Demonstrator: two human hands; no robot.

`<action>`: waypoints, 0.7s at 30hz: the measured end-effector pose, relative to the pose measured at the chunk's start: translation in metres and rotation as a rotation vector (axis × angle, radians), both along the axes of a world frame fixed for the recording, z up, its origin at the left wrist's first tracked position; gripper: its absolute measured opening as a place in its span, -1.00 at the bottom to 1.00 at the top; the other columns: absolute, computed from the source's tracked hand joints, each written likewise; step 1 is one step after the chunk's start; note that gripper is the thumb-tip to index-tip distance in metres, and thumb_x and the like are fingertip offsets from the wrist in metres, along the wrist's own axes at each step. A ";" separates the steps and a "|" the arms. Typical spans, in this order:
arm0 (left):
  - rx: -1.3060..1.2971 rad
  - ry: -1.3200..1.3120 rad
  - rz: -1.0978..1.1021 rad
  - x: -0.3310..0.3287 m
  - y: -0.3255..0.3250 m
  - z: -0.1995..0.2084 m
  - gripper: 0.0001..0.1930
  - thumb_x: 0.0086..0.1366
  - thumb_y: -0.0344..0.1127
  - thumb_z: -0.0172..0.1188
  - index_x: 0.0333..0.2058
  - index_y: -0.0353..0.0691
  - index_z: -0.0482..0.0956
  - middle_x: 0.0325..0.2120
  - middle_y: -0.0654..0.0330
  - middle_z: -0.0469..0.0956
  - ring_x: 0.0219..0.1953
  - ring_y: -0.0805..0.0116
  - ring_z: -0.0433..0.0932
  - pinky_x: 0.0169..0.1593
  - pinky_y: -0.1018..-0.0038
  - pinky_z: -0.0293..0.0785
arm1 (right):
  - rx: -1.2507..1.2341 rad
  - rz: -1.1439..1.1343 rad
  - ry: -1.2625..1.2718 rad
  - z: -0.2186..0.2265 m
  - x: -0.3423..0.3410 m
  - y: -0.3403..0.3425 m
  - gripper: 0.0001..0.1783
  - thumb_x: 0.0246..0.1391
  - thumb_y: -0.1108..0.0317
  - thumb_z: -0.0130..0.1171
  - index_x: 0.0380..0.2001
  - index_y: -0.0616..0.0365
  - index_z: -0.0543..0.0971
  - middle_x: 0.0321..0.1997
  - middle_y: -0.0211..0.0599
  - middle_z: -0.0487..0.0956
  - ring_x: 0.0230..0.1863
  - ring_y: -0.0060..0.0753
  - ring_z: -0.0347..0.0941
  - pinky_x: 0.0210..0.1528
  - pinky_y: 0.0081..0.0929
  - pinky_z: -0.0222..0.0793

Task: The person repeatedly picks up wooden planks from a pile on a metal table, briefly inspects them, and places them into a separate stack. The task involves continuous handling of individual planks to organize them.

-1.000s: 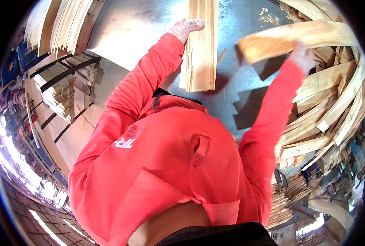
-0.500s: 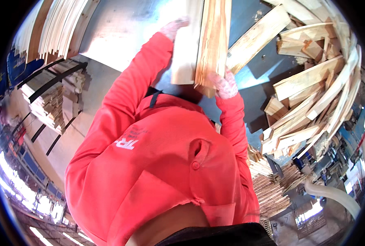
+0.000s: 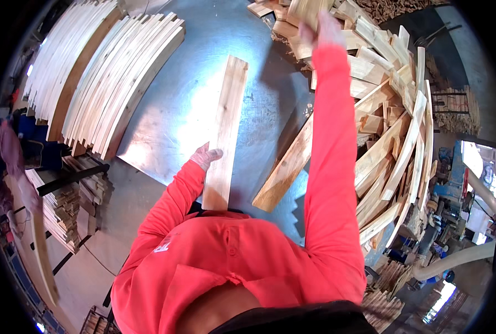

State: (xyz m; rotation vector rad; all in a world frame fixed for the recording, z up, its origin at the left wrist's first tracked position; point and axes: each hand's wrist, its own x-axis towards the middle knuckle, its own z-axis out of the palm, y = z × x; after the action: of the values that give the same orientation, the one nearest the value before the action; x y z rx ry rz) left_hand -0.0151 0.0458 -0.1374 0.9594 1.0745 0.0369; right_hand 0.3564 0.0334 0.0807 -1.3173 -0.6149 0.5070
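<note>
On the metal tabletop point(image 3: 164, 106) in front of me lies a long pale wooden board point(image 3: 230, 111), its near end close to my body. My left hand point(image 3: 207, 156), in a light glove, grips this board's left edge with the thumb over its top face. Far forward and to the right, my right hand point(image 3: 324, 32) holds another wooden board point(image 3: 309, 12) above a heap of offcuts point(image 3: 365, 72). That board is blurred and partly cut off by the picture's edge. A third board point(image 3: 286, 170) lies slanted on the table, between my two arms.
Rows of boards on edge point(image 3: 131, 78) stand at the table's left. More loose boards point(image 3: 395, 161) pile up along the right side. Beyond the table's left edge is a stack of boards point(image 3: 59, 206), with another person's arm point(image 3: 17, 161) near it. A pale hose point(image 3: 459, 259) runs at the right.
My right hand has moved from near my body, forward and right over the heap, carrying its board. My left hand has slid nearer to me on its board. The view has shifted.
</note>
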 end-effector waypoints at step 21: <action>-0.104 -0.267 -0.303 0.061 -0.071 -0.011 -0.51 0.23 0.00 0.17 -0.04 -0.29 0.46 -0.33 0.25 0.50 -0.34 0.46 0.40 -0.22 0.48 0.38 | -0.883 0.012 -0.463 -0.206 -0.232 -0.184 -0.14 -0.02 -0.10 0.16 0.32 -0.06 0.16 0.38 0.15 0.05 0.32 0.21 0.09 0.29 -0.04 0.11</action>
State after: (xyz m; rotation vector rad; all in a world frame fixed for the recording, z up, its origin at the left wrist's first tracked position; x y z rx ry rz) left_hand 0.0458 -0.0250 -0.1485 0.9831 0.6723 -0.1356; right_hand 0.1248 -0.1509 -0.1251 -2.3082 -0.8163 0.5021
